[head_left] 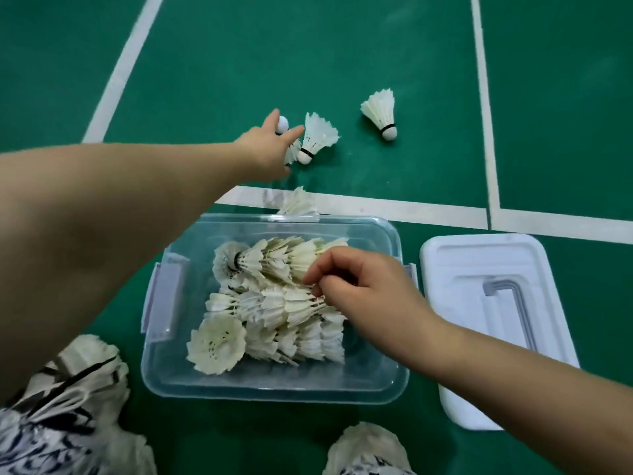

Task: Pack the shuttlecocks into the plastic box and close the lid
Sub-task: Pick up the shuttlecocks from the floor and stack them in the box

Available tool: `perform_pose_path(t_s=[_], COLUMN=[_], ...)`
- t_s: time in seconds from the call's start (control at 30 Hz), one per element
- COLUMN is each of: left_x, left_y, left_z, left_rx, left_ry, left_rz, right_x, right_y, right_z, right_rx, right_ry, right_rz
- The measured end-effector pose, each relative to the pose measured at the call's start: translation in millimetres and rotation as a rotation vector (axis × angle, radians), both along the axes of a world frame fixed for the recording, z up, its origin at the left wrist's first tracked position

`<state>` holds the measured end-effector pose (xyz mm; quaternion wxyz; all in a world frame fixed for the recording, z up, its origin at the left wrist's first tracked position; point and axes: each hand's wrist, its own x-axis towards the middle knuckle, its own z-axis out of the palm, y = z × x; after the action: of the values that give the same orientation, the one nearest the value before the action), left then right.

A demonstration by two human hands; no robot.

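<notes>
From the head camera, a clear plastic box [274, 382] sits open on the green court floor [342, 46], just on the near side of a white court line [394, 205]. Inside it lie rows of nested white shuttlecocks [274, 313], stacked on their sides and filling the middle and right of the box; the strip along its left wall is bare. The white lid [513, 269] lies flat on the floor just to the right of the box, apart from it.

The left hand [263, 145] reaches out past the far end of the box, fingers spread loosely around a shuttlecock [286, 138] whose white cork tip pokes out above the fingers and whose feathers show below them; it seems to be closing on it, though I cannot tell how firm the hold is. Another shuttlecock [317, 137] lies touching that hand's fingertip, cork end toward the camera. A third [382, 113] rests well apart to the right, cork down. One more [299, 202] lies on the white line, right against the far rim of the box.

The right hand [370, 293] hovers over the right half of the box, fingers curled, thumb and forefinger pinched at the feathers of the middle row.

Near the bottom edge, more shuttlecock feathers [89, 365] and patterned fabric [34, 440] show at the left.
</notes>
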<state>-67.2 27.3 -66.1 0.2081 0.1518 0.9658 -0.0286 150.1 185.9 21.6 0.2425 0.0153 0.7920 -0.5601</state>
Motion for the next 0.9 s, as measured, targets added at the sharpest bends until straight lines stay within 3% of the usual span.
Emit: perform_pose_path(t_s=[0.13, 0.5, 0.73, 0.9], left_x=[-9, 8, 68, 136], left_y=[7, 1, -9, -21], left_z=[-7, 11, 66, 86], left_rx=[0.013, 0.206, 0.679, 0.875], left_ry=[0.019, 0.29, 0.536, 0.389], left_rz=[0.038, 0.101, 0.16, 0.138], right_x=[3, 4, -6, -18], right_y=[8, 16, 19, 17], right_z=[-3, -10, -5, -4], right_rx=[-0.023, -0.041, -0.043, -0.026], right_ry=[-0.004, 0.035, 0.133, 0.182], right_rz=[-0.015, -0.035, -0.147, -0.307])
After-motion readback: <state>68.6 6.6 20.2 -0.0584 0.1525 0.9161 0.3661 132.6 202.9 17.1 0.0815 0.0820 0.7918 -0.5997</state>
